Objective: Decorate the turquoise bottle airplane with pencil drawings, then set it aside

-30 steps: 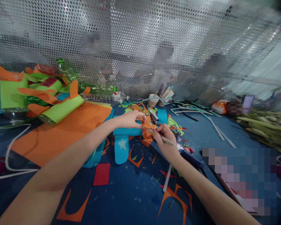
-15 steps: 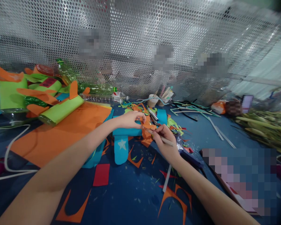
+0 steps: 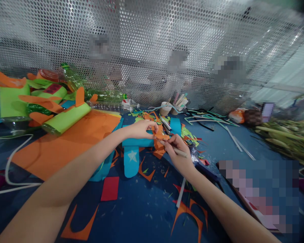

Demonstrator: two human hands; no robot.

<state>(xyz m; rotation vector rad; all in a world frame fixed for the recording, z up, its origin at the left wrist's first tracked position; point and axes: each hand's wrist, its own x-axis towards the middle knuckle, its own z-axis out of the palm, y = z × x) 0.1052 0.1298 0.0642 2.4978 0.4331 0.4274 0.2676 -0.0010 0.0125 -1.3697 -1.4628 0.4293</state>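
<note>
A light blue paper model plane (image 3: 139, 142), its rounded wing (image 3: 131, 165) marked with a pale star, lies on the dark blue table. Over its body curves my left hand (image 3: 143, 129), with thumb and fingertips closed at the edge of a small orange paper piece (image 3: 159, 145). My right hand (image 3: 180, 156) grips a thin pale pen-like stick (image 3: 179, 152) like a pencil, its tip against the orange paper. Whether the stick is a pen or a brush I cannot make out. Just beyond the hands rests a marker (image 3: 165, 123).
Large orange sheets (image 3: 66, 148) and green bottle models (image 3: 67, 118) fill the left side. Orange scraps (image 3: 188, 217) and a red paper rectangle (image 3: 109, 188) lie in front. Two cups (image 3: 165, 108) of sticks stand by the perforated metal screen (image 3: 147, 44). Plant stalks (image 3: 281, 136) lie at right.
Both hands keep almost the same place on the orange paper and the stick. The view has shifted very slightly.
</note>
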